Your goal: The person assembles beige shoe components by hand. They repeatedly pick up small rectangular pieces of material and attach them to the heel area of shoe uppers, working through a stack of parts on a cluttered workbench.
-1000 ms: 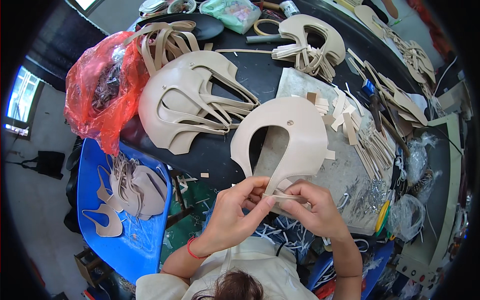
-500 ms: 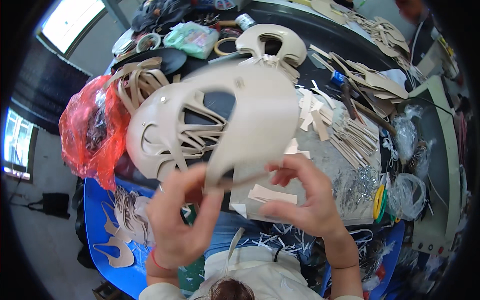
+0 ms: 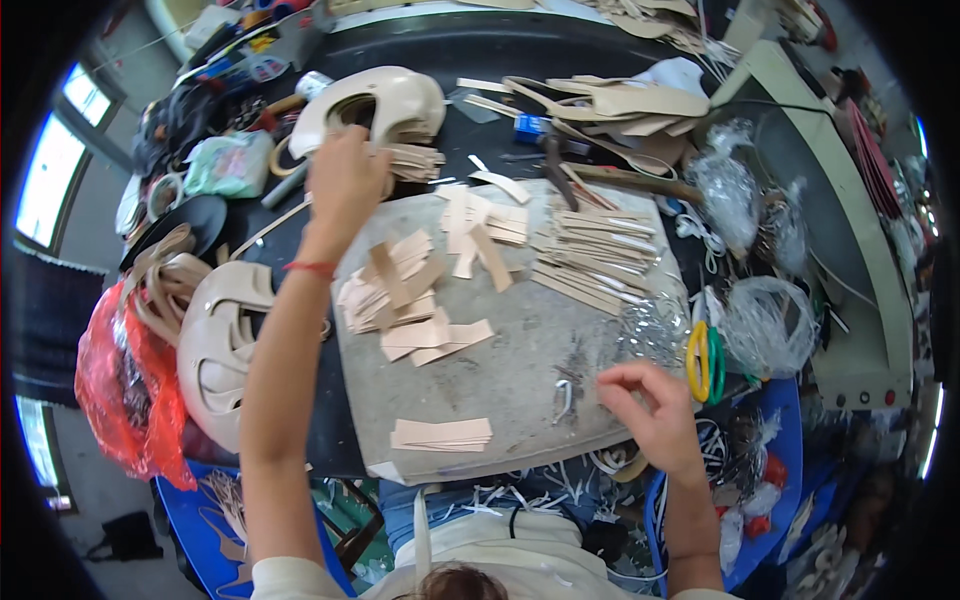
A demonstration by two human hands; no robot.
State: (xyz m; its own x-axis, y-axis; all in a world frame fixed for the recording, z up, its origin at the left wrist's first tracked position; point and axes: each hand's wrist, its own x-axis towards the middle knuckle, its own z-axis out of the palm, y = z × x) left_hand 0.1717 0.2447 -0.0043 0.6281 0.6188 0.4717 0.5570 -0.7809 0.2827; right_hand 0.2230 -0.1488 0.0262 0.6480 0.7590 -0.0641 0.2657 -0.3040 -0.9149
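Head view: the bare left hand [image 3: 347, 185] lies over cream, curved, leather-like panels [image 3: 415, 100] on the black counter [image 3: 450, 50], nested presumably to save space; I cannot tell its fingers' grip. The right hand [image 3: 655, 425], empty, curls loosely.

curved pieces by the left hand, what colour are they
The curved pieces are pale beige, best seen in the head view.
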